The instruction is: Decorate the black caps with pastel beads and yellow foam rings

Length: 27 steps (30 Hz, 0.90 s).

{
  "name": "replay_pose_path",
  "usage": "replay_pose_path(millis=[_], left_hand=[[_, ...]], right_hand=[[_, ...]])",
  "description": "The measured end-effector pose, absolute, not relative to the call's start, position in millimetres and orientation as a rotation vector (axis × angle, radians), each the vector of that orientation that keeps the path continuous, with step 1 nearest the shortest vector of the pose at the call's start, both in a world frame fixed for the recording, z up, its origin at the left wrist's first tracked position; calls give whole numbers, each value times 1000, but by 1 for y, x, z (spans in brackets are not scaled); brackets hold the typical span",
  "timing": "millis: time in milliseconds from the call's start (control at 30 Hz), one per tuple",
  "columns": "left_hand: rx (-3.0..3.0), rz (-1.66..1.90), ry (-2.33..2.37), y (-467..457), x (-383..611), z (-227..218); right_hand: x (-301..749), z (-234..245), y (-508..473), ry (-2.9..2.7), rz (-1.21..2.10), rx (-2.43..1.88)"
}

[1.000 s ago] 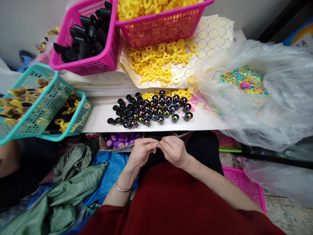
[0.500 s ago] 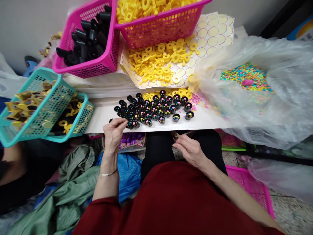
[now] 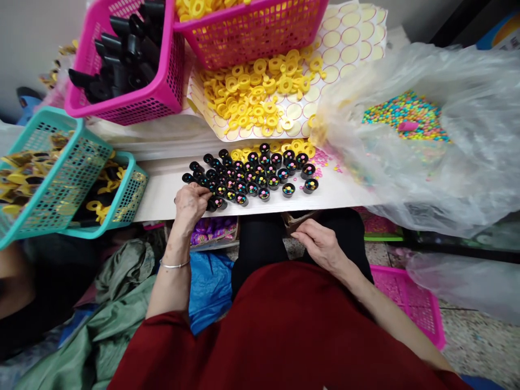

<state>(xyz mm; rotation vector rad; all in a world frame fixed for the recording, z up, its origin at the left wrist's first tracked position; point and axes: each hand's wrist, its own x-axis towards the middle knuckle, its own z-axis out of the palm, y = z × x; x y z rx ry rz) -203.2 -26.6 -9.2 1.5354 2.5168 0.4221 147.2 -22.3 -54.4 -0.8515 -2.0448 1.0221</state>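
My left hand (image 3: 192, 203) is at the front left of a cluster of small black cups (image 3: 252, 189) standing on a white shelf (image 3: 337, 194). Its thumb and fingers are pinched together over the nearest cups, and whatever they hold is hidden. Many cups contain colourful little beads. My right hand (image 3: 320, 242) hovers above my lap, fingers curled together, beside the edge of a cardboard box (image 3: 296, 221). Anything inside those fingers is too small or covered to make out.
Pink baskets hold black tubes (image 3: 132, 49) and yellow ring pieces (image 3: 260, 40). Loose yellow rings (image 3: 252, 100) lie on a sticker sheet (image 3: 351, 38). A plastic bag (image 3: 479, 108) of beads sits right; teal baskets (image 3: 93, 162) stand left, near another person's arm (image 3: 16, 276).
My left hand has lowered slightly toward the front left cups, fingers still pinched. My right hand has shifted a little right. The whole view has moved somewhat.
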Motion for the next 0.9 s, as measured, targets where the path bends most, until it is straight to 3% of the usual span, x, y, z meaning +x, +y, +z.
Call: replay_pose_path(millis=[900], left_hand=[[1521, 483, 2480, -23, -192, 0]], right_hand=[[149, -68, -23, -2076, 1014, -886]])
